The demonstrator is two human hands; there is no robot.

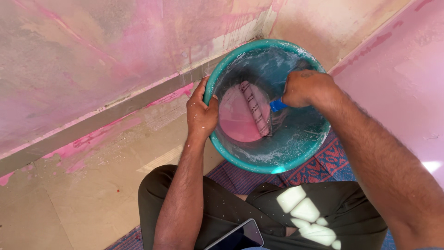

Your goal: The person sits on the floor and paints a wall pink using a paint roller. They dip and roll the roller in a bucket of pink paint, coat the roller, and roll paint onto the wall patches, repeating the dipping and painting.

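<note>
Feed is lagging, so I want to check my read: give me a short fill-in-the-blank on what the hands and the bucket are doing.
The left hand grips the ____ of the teal bucket.
The right hand holds a paint roller by its ____ handle.
The paint in the bucket is ____.
A dark phone rests on the person's ____.

Missing words: rim; blue; pink; lap

Room corner under repainting: pink-streaked walls (92,60), paint-spattered tiled floor (83,194), teal paint bucket (259,159), woven mat (323,162)

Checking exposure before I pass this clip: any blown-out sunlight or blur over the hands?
Head view: sharp sun patches burn out on the trousers; both hands, left hand and right hand, lie in even shade, unblurred; the roller reads clearly.
</note>
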